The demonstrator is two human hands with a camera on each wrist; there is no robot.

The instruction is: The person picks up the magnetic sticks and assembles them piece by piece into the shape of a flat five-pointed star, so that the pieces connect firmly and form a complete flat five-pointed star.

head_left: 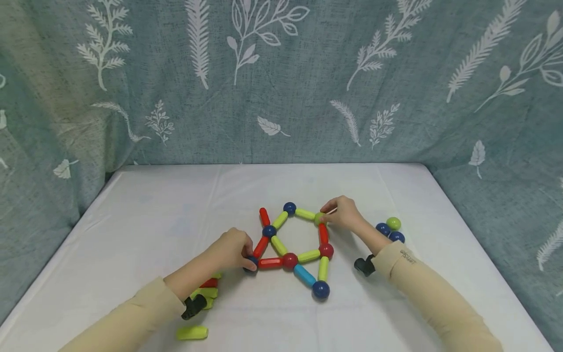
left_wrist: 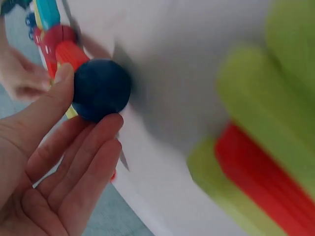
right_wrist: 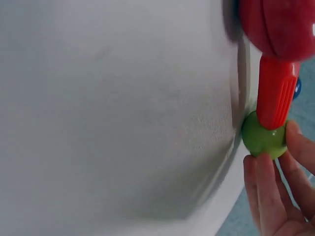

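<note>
A flat figure of rods and balls lies on the white table. At its left corner my left hand (head_left: 232,249) pinches a dark blue ball (left_wrist: 102,90) between thumb and fingers; two red rods (head_left: 270,263) meet there. My right hand (head_left: 344,213) holds the green ball (right_wrist: 264,135) at the upper right, which joins a red rod (right_wrist: 277,92) and a light green rod (head_left: 305,214). Red balls (head_left: 290,260) and blue balls (head_left: 269,231) link the other rods, among them one light blue rod (head_left: 304,275). One red rod (head_left: 264,216) points outward at the upper left.
A pile of green and red rods (head_left: 206,293) lies under and beside my left forearm, with a single green rod (head_left: 192,333) nearer the front. Right of my right wrist are two blue balls (head_left: 397,236) and a green ball (head_left: 393,223). A patterned curtain (head_left: 281,98) hangs behind the table.
</note>
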